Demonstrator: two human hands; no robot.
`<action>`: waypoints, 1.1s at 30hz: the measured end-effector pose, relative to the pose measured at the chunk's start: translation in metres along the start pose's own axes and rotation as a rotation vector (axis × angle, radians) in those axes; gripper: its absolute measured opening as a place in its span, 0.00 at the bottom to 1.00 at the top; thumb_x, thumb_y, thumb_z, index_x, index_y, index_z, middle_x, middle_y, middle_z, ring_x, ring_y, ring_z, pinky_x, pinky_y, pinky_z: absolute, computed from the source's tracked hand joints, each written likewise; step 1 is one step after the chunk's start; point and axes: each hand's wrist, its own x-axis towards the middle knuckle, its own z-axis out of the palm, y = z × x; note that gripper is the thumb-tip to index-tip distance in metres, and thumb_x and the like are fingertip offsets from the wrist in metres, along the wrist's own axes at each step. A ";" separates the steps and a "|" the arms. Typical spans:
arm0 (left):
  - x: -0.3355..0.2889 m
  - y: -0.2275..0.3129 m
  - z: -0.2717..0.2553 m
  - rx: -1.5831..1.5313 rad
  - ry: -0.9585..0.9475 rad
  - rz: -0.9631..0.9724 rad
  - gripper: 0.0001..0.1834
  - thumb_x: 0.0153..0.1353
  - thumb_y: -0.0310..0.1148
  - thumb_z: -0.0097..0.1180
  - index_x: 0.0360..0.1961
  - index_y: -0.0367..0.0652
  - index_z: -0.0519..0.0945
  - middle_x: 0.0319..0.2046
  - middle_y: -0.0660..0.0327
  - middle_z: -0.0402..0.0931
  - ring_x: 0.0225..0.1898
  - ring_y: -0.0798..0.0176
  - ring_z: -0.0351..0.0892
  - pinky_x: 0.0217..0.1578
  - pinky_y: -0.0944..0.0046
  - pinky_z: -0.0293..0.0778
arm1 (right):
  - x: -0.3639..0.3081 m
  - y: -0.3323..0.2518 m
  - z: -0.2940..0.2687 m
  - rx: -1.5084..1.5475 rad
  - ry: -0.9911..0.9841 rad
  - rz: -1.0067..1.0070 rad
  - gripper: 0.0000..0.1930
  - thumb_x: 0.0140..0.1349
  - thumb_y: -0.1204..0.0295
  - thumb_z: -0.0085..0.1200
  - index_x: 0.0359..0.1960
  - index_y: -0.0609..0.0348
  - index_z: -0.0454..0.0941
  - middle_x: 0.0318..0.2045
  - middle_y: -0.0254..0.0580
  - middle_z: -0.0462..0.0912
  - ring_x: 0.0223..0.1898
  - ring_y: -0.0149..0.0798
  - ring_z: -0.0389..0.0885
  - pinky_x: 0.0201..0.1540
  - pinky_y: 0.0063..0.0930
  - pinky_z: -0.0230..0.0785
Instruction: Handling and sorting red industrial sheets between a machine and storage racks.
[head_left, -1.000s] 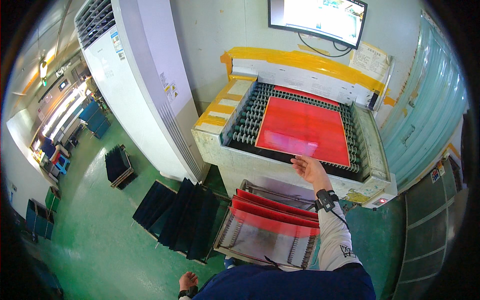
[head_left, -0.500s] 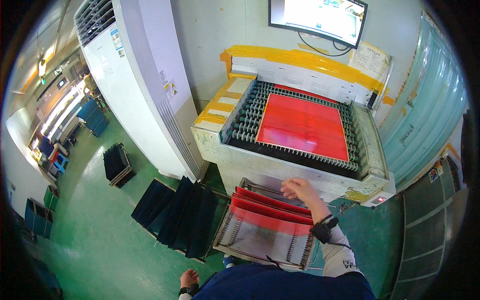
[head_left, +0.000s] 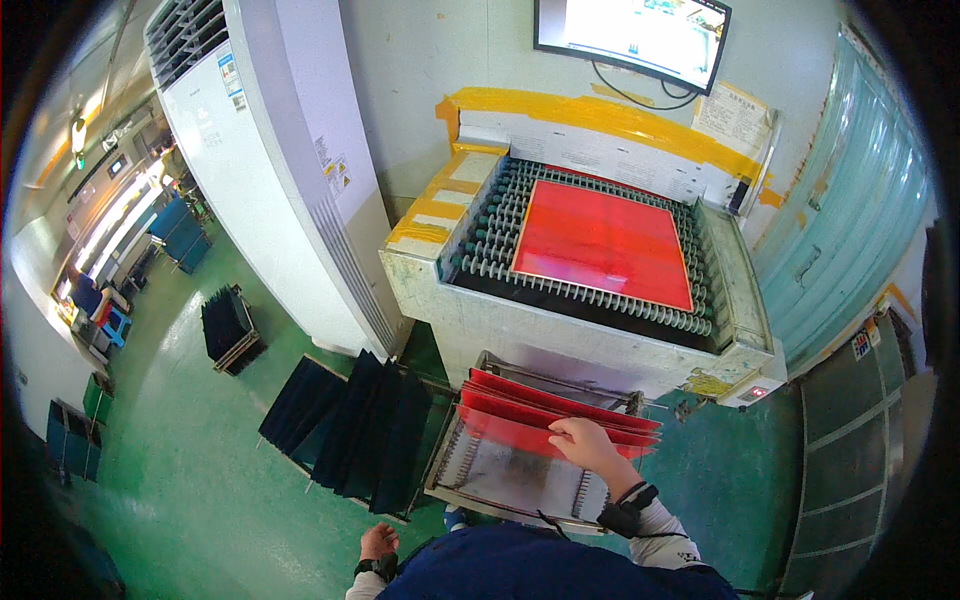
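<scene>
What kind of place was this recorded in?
Probably a factory workshop: a roller conveyor machine carries a flat red panel, a metal rack of more red panels stands before it, and racks of dark panels sit on the green floor.

— What stands before the right hand [head_left: 585,447] at lower centre?
— Racked red panels [head_left: 510,403], right at its fingers; higher in the frame, the machine's front wall [head_left: 560,328].
— Where could a hand pass?
— Over the red sheet [head_left: 605,243], upper right of centre, or over green floor [head_left: 190,480], lower left. Dark panels [head_left: 385,430] obstruct left of centre.
</scene>
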 end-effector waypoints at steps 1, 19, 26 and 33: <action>0.002 0.003 -0.004 -0.077 -0.110 -0.036 0.10 0.54 0.33 0.48 0.35 0.38 0.68 0.30 0.55 0.69 0.28 0.55 0.70 0.22 0.54 0.68 | -0.001 0.001 0.002 -0.009 0.001 -0.010 0.15 0.49 0.65 0.52 0.37 0.60 0.75 0.34 0.48 0.78 0.38 0.45 0.76 0.40 0.33 0.67; -0.013 0.015 0.022 0.079 0.160 -0.017 0.10 0.54 0.33 0.48 0.35 0.38 0.68 0.29 0.54 0.69 0.25 0.52 0.70 0.22 0.53 0.67 | 0.011 0.031 0.037 -0.454 -0.095 0.293 0.11 0.49 0.62 0.49 0.26 0.56 0.76 0.27 0.47 0.78 0.33 0.48 0.76 0.34 0.42 0.67; -0.004 0.013 -0.006 0.018 0.028 -0.044 0.10 0.55 0.34 0.46 0.35 0.40 0.68 0.31 0.54 0.68 0.26 0.54 0.70 0.23 0.55 0.68 | 0.024 0.035 0.032 -0.461 -0.159 0.314 0.12 0.48 0.60 0.51 0.28 0.55 0.77 0.29 0.46 0.78 0.35 0.48 0.76 0.36 0.41 0.67; -0.014 0.017 0.005 0.059 0.099 -0.052 0.09 0.54 0.33 0.47 0.34 0.40 0.69 0.29 0.54 0.69 0.28 0.54 0.70 0.23 0.56 0.67 | 0.026 0.040 0.037 -0.535 -0.239 0.311 0.11 0.48 0.62 0.51 0.29 0.55 0.78 0.31 0.45 0.78 0.37 0.46 0.76 0.38 0.41 0.67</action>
